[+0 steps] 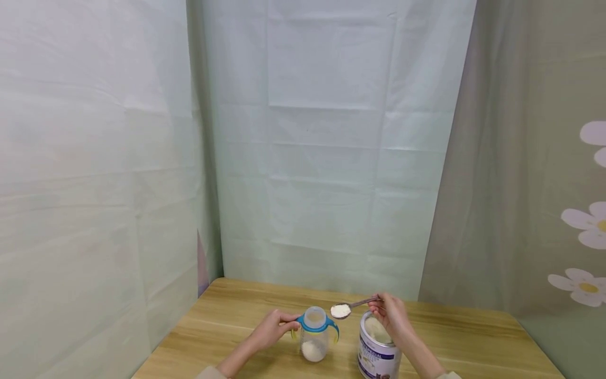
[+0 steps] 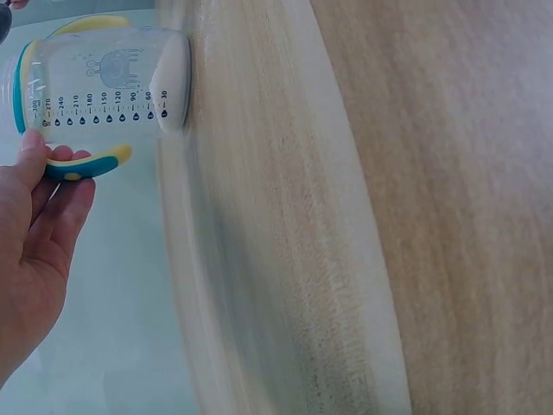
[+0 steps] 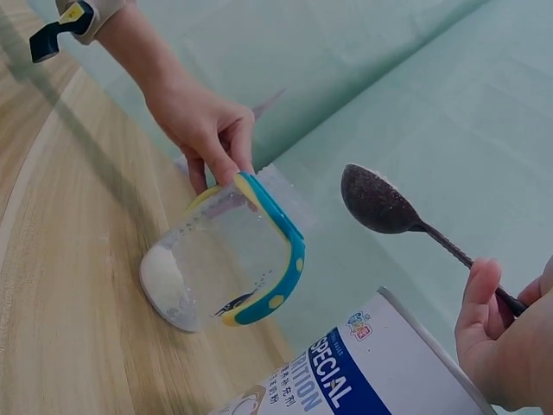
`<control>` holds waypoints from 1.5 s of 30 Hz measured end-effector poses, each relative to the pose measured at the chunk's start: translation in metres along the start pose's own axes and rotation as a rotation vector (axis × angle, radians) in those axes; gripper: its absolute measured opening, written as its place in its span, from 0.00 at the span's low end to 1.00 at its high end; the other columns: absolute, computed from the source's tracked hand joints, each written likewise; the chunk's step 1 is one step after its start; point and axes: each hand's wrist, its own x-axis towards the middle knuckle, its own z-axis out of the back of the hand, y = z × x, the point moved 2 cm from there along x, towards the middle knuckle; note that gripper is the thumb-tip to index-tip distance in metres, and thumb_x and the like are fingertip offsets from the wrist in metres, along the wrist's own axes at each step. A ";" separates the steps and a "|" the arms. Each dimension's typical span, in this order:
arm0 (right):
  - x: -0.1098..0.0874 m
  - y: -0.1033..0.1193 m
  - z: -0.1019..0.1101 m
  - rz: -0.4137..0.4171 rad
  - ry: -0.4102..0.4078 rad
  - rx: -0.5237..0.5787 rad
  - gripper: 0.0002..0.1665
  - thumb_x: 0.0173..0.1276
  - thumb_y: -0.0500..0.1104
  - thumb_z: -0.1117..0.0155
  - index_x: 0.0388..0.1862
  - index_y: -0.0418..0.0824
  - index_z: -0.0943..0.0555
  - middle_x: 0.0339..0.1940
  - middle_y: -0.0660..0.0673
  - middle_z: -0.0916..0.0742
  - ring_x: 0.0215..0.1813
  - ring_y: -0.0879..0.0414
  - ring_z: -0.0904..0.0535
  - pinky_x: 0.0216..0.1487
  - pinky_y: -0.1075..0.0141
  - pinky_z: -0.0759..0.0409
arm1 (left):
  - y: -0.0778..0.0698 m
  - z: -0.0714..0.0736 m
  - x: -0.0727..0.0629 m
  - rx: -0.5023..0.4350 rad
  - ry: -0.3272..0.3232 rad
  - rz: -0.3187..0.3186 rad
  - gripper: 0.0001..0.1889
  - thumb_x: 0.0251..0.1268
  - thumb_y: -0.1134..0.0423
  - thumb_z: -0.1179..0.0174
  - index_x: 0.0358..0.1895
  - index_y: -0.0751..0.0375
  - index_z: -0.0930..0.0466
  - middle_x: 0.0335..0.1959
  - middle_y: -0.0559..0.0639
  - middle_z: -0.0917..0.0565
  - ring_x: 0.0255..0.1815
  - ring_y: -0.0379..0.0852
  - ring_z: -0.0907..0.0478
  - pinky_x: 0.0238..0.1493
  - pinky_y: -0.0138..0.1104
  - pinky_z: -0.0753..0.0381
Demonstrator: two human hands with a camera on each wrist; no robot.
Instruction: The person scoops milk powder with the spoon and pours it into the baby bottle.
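My left hand (image 1: 274, 329) grips one handle of a clear baby bottle (image 1: 314, 337) that stands upright on the table with its top uncovered. White powder (image 2: 174, 82) covers the bottle's bottom, and measuring marks run up its side. In my right hand (image 1: 394, 315) is a dark spoon (image 3: 380, 201), pinched by the handle. Its bowl carries a heap of pale powder (image 1: 340, 310) and hangs just right of the bottle's mouth, a little above it. Below my right hand stands an open milk powder can (image 1: 377, 351) with pale powder inside.
The wooden table (image 1: 255, 300) carries the bottle and the can side by side near its front. Pale cloth (image 1: 331, 184) hangs behind it and along the left. A grey curtain with white flowers (image 1: 587, 287) hangs at the right.
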 end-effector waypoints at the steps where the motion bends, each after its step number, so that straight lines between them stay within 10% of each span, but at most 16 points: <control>1: 0.000 0.000 0.000 0.000 0.000 0.003 0.12 0.72 0.35 0.59 0.37 0.33 0.27 0.22 0.50 0.19 0.24 0.66 0.23 0.26 0.80 0.25 | 0.000 0.000 0.000 0.002 -0.001 -0.002 0.14 0.66 0.59 0.41 0.50 0.62 0.15 0.45 0.56 0.13 0.39 0.41 0.15 0.45 0.33 0.17; 45: 0.001 -0.009 -0.013 -0.019 0.046 -0.033 0.12 0.72 0.35 0.58 0.40 0.30 0.26 0.24 0.48 0.19 0.27 0.62 0.23 0.29 0.78 0.24 | -0.003 -0.003 -0.002 -0.099 -0.017 0.033 0.15 0.69 0.62 0.42 0.53 0.64 0.18 0.46 0.57 0.13 0.43 0.56 0.15 0.44 0.36 0.15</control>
